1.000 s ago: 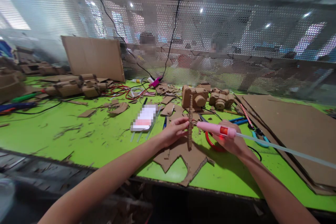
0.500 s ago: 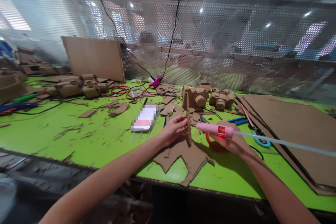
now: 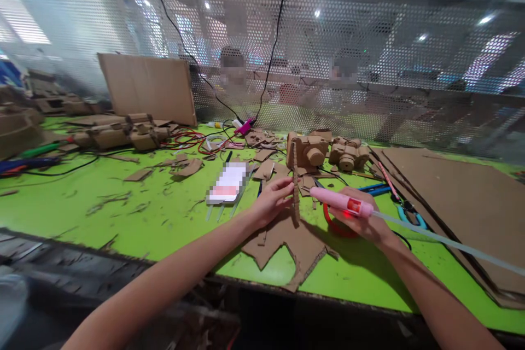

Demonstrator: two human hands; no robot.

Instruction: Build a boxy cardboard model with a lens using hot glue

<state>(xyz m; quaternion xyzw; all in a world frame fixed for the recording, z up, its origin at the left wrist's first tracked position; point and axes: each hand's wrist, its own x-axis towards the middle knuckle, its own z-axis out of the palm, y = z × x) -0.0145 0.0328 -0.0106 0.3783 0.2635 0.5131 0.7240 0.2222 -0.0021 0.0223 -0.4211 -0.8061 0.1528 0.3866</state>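
My left hand pinches an upright cardboard strip, seen edge-on. In my right hand is a pink glue gun with a red lit window; a long translucent glue stick sticks out of its back. The gun's tip points left at the strip, a short gap away. Below both hands lies a jagged cardboard scrap. Red-handled scissors rest partly hidden beneath my right hand. Just behind the strip stands a cardboard camera model, with a smaller cardboard camera to its right.
A phone lies left of my hands on glue sticks. Large cardboard sheets cover the right side, beside blue-handled pliers. An upright cardboard panel and a perforated metal screen stand behind. Scraps litter the green table.
The glue gun's tip has shifted slightly right, away from the strip, and its back end has dipped. My left hand keeps its hold on the strip. The view has shifted a little.
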